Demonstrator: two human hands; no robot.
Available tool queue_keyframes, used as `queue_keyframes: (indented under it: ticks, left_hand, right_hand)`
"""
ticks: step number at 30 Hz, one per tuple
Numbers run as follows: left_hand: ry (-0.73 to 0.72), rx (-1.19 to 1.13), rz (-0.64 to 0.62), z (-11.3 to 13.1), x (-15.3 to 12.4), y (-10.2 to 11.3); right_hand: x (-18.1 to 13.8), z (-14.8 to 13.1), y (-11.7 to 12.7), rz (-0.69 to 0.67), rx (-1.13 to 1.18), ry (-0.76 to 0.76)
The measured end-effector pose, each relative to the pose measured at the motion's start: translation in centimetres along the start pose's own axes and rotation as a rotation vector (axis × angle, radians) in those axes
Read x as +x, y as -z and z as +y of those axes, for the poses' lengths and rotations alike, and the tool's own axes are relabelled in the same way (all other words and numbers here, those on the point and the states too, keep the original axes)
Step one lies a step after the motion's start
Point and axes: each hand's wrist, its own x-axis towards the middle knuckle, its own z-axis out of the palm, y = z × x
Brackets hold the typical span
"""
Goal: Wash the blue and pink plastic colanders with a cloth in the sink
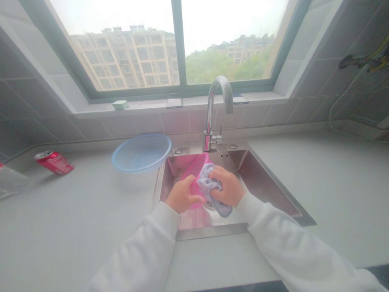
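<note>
**Pressing a bunched grey-lilac cloth (pixel 211 190) against a pink plastic basket (pixel 194 178) over a kitchen sink**

The left hand (pixel 182 195) closes on the basket's edge, holding it tilted inside the basin. The right hand (pixel 227 187) grips the cloth tightly, squeezing it against the basket between both hands. Beneath the grip lies the stainless steel sink (pixel 261 178), its front rim just past the wrists and its right wall well beyond the right hand. A white countertop (pixel 91 243) runs along both sides. Left of the left hand, a pale blue perforated basket (pixel 141 153) sits at the sink's edge. Farther left, a red drink can (pixel 54 162) lies on its side, its lettering too small to read. A chrome faucet (pixel 212 117) rises ahead of the hands.
</note>
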Motion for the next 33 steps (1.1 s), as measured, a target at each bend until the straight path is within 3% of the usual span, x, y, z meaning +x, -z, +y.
queue_keyframes:
  ticks: [6, 10, 13, 17, 20, 23, 26, 29, 33]
  left_hand:
    - [0.013, 0.1, -0.067, 0.9, -0.5, 0.6]
    - [-0.05, 0.095, -0.081, 1.3, -0.9, 0.9]
    - [-0.105, 0.095, -0.09, 1.5, -1.1, 0.8]
    - [-0.119, 0.135, -0.048, 1.4, -1.2, 0.6]
    - [-0.086, 0.174, 0.003, 0.9, -1.0, 0.4]
    - [-0.05, 0.189, 0.048, 0.3, -0.6, 0.2]
    - [-0.015, 0.171, 0.066, 0.1, -0.1, 0.2]
    - [0.015, 0.186, 0.059, 0.4, -0.1, 0.3]
    - [0.04, 0.167, -0.025, 1.4, -0.5, 0.5]
  right_hand:
    - [0.7, 2.3, 1.0, 0.182, 0.091, -0.248]
    - [1.1, 4.2, 2.5, 0.267, 0.293, -0.469]
    - [1.1, 4.8, 3.4, 0.316, 0.367, -0.548]
    - [0.8, 3.8, 3.2, 0.319, 0.26, -0.461]
    - [0.4, 2.0, 2.0, 0.281, 0.138, -0.234]
    - [-0.3, -0.2, 0.2, 0.108, 0.039, 0.004]
    - [-0.6, -1.4, -1.2, -0.036, -0.057, 0.116]
    - [-0.1, -0.5, -1.3, 0.01, -0.02, 0.029]
    - [0.9, 3.5, 0.4, 0.216, 0.17, -0.304]
